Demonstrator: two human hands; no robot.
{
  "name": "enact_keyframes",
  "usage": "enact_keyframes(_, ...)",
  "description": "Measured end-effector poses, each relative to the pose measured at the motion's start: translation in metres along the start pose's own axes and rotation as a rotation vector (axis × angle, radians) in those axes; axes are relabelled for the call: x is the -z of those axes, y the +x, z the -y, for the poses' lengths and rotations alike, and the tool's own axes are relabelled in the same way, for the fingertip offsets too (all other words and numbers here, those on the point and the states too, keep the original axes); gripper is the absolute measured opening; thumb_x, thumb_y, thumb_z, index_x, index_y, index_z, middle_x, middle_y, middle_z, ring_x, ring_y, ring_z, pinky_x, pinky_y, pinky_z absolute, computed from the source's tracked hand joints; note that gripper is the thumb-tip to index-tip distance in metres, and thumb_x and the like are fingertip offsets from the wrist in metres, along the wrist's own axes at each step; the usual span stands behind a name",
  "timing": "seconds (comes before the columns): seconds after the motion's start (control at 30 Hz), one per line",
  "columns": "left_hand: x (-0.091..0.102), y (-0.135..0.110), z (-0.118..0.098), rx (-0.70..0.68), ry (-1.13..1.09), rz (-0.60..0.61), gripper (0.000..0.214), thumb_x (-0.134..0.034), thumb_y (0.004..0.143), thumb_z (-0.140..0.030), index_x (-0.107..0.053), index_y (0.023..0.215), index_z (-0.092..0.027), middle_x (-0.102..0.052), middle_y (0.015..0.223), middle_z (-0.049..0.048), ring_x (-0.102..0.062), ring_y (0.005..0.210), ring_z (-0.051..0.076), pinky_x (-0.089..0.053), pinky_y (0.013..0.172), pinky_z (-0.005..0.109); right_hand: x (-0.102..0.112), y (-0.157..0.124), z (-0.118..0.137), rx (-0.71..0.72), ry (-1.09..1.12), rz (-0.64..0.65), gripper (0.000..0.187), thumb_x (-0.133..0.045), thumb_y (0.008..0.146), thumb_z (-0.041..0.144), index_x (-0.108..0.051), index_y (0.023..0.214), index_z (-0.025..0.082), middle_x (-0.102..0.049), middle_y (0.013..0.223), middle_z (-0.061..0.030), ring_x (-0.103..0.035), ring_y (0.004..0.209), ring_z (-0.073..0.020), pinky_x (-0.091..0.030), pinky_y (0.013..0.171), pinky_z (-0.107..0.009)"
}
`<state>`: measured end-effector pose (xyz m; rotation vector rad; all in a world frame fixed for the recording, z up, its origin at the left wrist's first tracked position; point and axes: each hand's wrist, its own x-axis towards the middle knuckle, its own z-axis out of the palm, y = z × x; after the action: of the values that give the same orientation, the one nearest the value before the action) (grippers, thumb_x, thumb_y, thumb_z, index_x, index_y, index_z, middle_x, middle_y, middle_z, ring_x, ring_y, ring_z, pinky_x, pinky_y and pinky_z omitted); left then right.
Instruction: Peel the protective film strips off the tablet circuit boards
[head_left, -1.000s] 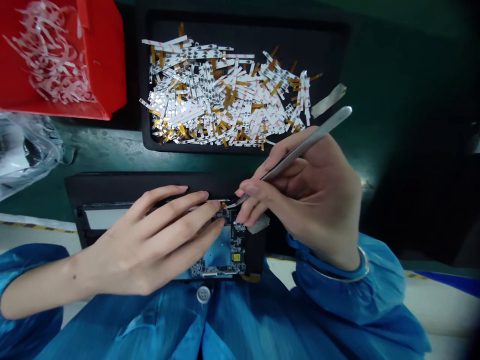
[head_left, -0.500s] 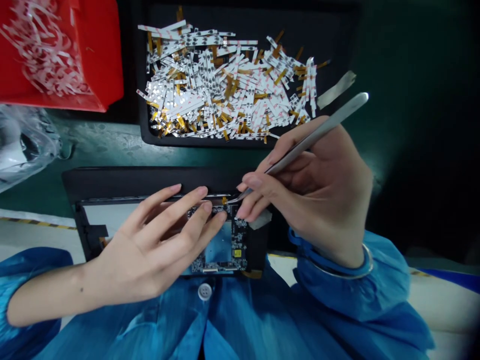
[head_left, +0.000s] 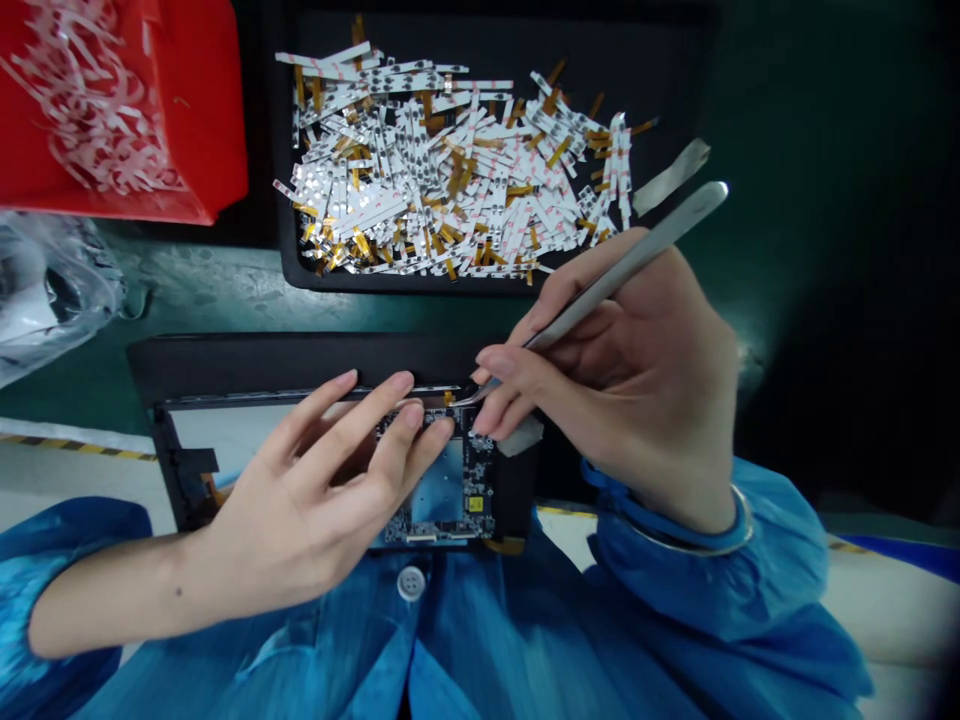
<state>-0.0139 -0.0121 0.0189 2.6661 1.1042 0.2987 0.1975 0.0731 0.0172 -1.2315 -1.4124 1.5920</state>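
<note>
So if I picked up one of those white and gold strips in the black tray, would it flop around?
Probably a bit. The white strips look thin and flat, so they likely bend easily, and the gold tails look thinner still. They seem very light, since they lie loosely piled. A tug might tear them.

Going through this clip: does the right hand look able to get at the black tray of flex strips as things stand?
Probably yes: the right hand, holding tweezers, sits right by the black tray, with nothing between them.
</note>
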Motion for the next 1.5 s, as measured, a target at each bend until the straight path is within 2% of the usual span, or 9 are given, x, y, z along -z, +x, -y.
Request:
enact_keyframes(0.2, 0.002, 0.0, -0.003, -0.002, 0.059, 0.008, 0.04, -0.042, 0.097, -0.002, -0.051, 0.137, -0.004, -0.064, 0.124, 0.0128, -0.042, 0.139, 0.037, -0.03, 0.121, 0.054, 0.001, 0.001, 0.002, -0.021, -0.025, 0.035, 0.033, -0.077, 0.082, 0.045, -0.052, 0.095, 0.029, -0.062, 0.065, 0.0083, -0.069, 0.053, -0.0136, -0.061, 0.045, -0.023)
enact_keyframes(0.37, 0.001, 0.0, -0.008, 0.003, 0.128, 0.051, 0.043, -0.039, 0.097, -0.002, -0.05, 0.139, -0.003, -0.062, 0.126, 0.0145, -0.036, 0.142, 0.039, -0.025, 0.124, 0.057, 0.002, 0.003, 0.003, -0.01, -0.012, 0.055, 0.03, -0.077, 0.083, 0.04, -0.05, 0.09, 0.028, -0.064, 0.068, 0.0074, -0.068, 0.051, -0.0133, -0.06, 0.044, -0.022)
enact_keyframes(0.57, 0.002, -0.002, -0.006, 0.003, 0.103, 0.015, 0.04, -0.044, 0.097, -0.004, -0.05, 0.136, -0.001, -0.062, 0.13, 0.017, -0.044, 0.137, 0.039, -0.04, 0.115, 0.057, 0.003, 0.005, 0.0, 0.013, 0.032, 0.097, 0.031, -0.078, 0.083, 0.032, -0.048, 0.088, 0.028, -0.065, 0.068, 0.0075, -0.069, 0.051, -0.0144, -0.06, 0.044, -0.023)
enact_keyframes(0.67, 0.004, 0.004, 0.001, 0.033, 0.012, -0.106, 0.029, -0.058, 0.095, -0.008, -0.057, 0.124, -0.006, -0.067, 0.123, 0.0139, -0.054, 0.13, 0.031, -0.05, 0.105, 0.048, 0.003, 0.005, -0.002, 0.023, 0.05, 0.114, 0.029, -0.076, 0.084, 0.027, -0.047, 0.09, 0.028, -0.066, 0.07, 0.0067, -0.069, 0.052, -0.0144, -0.059, 0.044, -0.023)
enact_keyframes(0.77, 0.008, 0.019, 0.006, 0.039, 0.03, -0.173, 0.014, -0.067, 0.092, -0.011, -0.059, 0.104, -0.01, -0.073, 0.101, 0.0098, -0.067, 0.11, 0.026, -0.056, 0.082, 0.04, 0.003, 0.005, -0.003, 0.047, 0.075, 0.118, 0.031, -0.076, 0.083, 0.023, -0.047, 0.09, 0.028, -0.064, 0.071, 0.0076, -0.069, 0.051, -0.0145, -0.059, 0.042, -0.023)
enact_keyframes(0.87, 0.014, 0.036, 0.008, 0.019, 0.109, -0.154, 0.008, -0.065, 0.092, -0.012, -0.057, 0.094, -0.012, -0.07, 0.083, 0.0066, -0.07, 0.081, 0.024, -0.05, 0.058, 0.038, 0.003, 0.005, -0.004, 0.058, 0.09, 0.116, 0.033, -0.077, 0.082, 0.02, -0.046, 0.091, 0.028, -0.062, 0.07, 0.009, -0.069, 0.05, -0.0144, -0.058, 0.04, -0.022)
enact_keyframes(0.93, 0.016, 0.042, 0.008, -0.004, 0.136, -0.16, 0.006, -0.061, 0.094, -0.015, -0.057, 0.09, -0.013, -0.069, 0.081, 0.0059, -0.068, 0.072, 0.023, -0.047, 0.052, 0.038, 0.003, 0.006, -0.004, 0.054, 0.097, 0.119, 0.033, -0.076, 0.082, 0.018, -0.046, 0.091, 0.027, -0.062, 0.069, 0.0091, -0.07, 0.05, -0.0146, -0.057, 0.039, -0.021)
enact_keyframes(1.33, 0.011, 0.046, 0.006, -0.11, 0.309, -0.232, 0.005, -0.066, 0.091, -0.012, -0.062, 0.09, -0.009, -0.069, 0.076, 0.0042, -0.072, 0.078, 0.022, -0.058, 0.057, 0.029, 0.004, 0.007, -0.004, 0.044, 0.022, 0.102, 0.029, -0.078, 0.082, 0.029, -0.051, 0.094, 0.028, -0.061, 0.067, 0.008, -0.07, 0.054, -0.0151, -0.059, 0.045, -0.024)
enact_keyframes(1.5, 0.014, 0.04, 0.013, -0.083, 0.255, -0.219, 0.004, -0.065, 0.092, -0.013, -0.063, 0.094, -0.01, -0.069, 0.081, 0.0037, -0.071, 0.076, 0.019, -0.059, 0.061, 0.028, 0.004, 0.007, -0.003, 0.047, 0.016, 0.105, 0.029, -0.078, 0.082, 0.031, -0.051, 0.092, 0.028, -0.062, 0.066, 0.0084, -0.068, 0.05, -0.0127, -0.057, 0.042, -0.02)
